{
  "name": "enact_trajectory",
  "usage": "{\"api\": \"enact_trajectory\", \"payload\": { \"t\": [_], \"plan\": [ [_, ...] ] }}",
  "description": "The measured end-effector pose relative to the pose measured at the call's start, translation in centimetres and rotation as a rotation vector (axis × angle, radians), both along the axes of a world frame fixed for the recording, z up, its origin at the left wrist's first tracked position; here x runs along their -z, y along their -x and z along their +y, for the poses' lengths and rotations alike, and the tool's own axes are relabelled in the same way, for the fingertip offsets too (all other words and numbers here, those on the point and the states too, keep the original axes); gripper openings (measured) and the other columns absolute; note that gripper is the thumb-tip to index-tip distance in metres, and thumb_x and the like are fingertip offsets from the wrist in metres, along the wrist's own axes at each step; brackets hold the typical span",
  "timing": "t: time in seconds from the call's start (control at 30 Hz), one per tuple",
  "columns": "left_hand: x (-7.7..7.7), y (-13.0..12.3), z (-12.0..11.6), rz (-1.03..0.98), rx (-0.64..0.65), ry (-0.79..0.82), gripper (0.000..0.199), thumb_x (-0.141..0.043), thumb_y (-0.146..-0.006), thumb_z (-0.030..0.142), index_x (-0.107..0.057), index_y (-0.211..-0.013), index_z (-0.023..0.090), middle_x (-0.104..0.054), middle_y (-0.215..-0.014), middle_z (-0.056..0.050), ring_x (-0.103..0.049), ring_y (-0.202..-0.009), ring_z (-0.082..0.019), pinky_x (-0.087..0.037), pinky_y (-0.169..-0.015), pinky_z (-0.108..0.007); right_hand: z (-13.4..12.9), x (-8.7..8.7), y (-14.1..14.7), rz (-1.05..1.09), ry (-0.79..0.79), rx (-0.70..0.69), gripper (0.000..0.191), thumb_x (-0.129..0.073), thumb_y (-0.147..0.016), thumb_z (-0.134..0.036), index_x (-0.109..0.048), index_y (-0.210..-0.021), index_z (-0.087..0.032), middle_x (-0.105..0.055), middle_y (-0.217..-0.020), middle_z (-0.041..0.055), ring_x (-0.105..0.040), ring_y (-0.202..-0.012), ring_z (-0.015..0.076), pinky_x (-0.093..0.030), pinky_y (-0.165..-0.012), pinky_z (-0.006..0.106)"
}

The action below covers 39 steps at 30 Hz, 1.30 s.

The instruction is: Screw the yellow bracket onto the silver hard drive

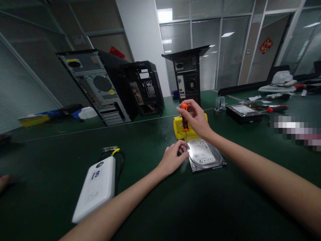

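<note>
A silver hard drive (203, 154) lies flat on the green table (150, 201). My right hand (194, 117) is closed round the orange and black handle of a screwdriver (185, 124), which stands upright with its shaft down at the drive's left edge. My left hand (174, 156) rests at that same edge, its fingers bent close to the screwdriver's lower end; whether they pinch the shaft, the drive or something small is too fine to tell. Just behind the drive is an open yellow case (178, 128), partly hidden by my right hand.
A white device marked 18 (96, 187) lies at the left with a black cable. Computer cases (115, 87) (187, 77) stand at the back. At the right are another hard drive (242, 110), a clear container (220, 103) and tools (277, 108). A person's hand (4, 182) shows at the left edge.
</note>
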<state>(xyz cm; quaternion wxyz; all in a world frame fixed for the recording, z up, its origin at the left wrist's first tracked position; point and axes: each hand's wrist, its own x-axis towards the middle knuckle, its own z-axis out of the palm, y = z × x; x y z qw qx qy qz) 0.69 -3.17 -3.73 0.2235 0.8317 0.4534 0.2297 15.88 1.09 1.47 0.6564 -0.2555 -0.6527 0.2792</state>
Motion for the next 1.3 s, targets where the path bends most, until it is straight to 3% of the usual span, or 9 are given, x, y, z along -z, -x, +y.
{"api": "enact_trajectory", "payload": {
  "t": [0.33,0.6,0.87,1.3],
  "plan": [
    [0.2,-0.1,0.2,0.001,0.004,-0.008,0.019,-0.051,-0.081,0.028,-0.056,-0.098,0.020,-0.060,-0.086,-0.001,-0.055,-0.083,-0.018,-0.042,-0.072,-0.028,0.0,-0.1,0.2,0.015,0.018,-0.023,0.033,-0.059,-0.079,-0.047,-0.037,-0.092,-0.026,-0.056,-0.073,-0.0025,-0.056,-0.047,0.0092,-0.046,-0.043,0.024],
    [0.0,-0.2,0.0,0.005,0.008,-0.001,0.021,-0.050,-0.082,0.029,-0.056,-0.100,0.020,-0.060,-0.088,-0.001,-0.055,-0.084,-0.018,-0.041,-0.070,-0.028,-0.4,-0.2,0.1,-0.022,0.014,-0.018,0.035,-0.055,-0.082,-0.047,-0.048,-0.111,-0.028,-0.057,-0.076,-0.0010,-0.057,-0.049,0.0096,-0.047,-0.047,0.026],
    [0.2,-0.2,0.3,-0.001,0.016,-0.011,0.021,-0.051,-0.082,0.030,-0.056,-0.099,0.020,-0.060,-0.086,-0.001,-0.054,-0.083,-0.018,-0.042,-0.072,-0.029,0.0,-0.2,-0.4,0.035,-0.007,-0.113,0.034,-0.038,-0.089,-0.053,-0.051,-0.105,-0.026,-0.056,-0.071,-0.0016,-0.055,-0.048,0.0079,-0.045,-0.046,0.023],
    [0.7,-1.2,0.5,-0.062,0.055,0.035,0.023,-0.052,-0.081,0.028,-0.055,-0.101,0.017,-0.058,-0.085,-0.002,-0.052,-0.077,-0.014,-0.042,-0.071,-0.027,0.4,-0.3,-1.7,-0.061,0.027,-0.030,0.044,-0.043,-0.081,-0.061,-0.053,-0.103,-0.025,-0.060,-0.071,-0.0022,-0.063,-0.059,0.0084,-0.047,-0.052,0.019]
  ]
}}
